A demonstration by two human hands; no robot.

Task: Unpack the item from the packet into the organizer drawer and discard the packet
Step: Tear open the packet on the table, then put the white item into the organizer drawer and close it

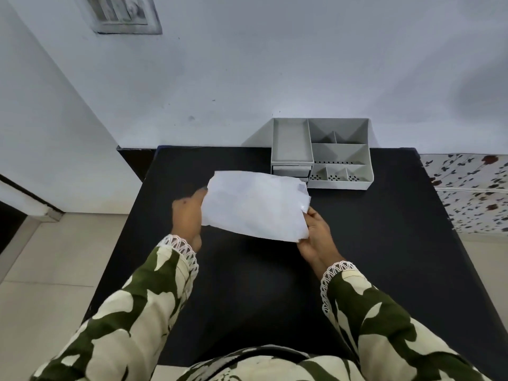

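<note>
Black tabletop (371,257) is filling the middle of the view, butting against a pale blue-white wall (275,64) that is carrying a switch plate (121,13) high at the left. Beige floor tiles (41,270) are showing at the left, and a floral-print cloth (467,193) is lying past the table's right edge. Grey organizer (321,154) is sitting at the table's far edge against the wall, its small drawer (291,171) facing the person and partly hidden by the packet. White packet (257,209) is hanging above the tabletop between 2 hands: left hand (189,215) is clamping its left edge, right hand (316,237) is pinching its lower right corner.
</note>
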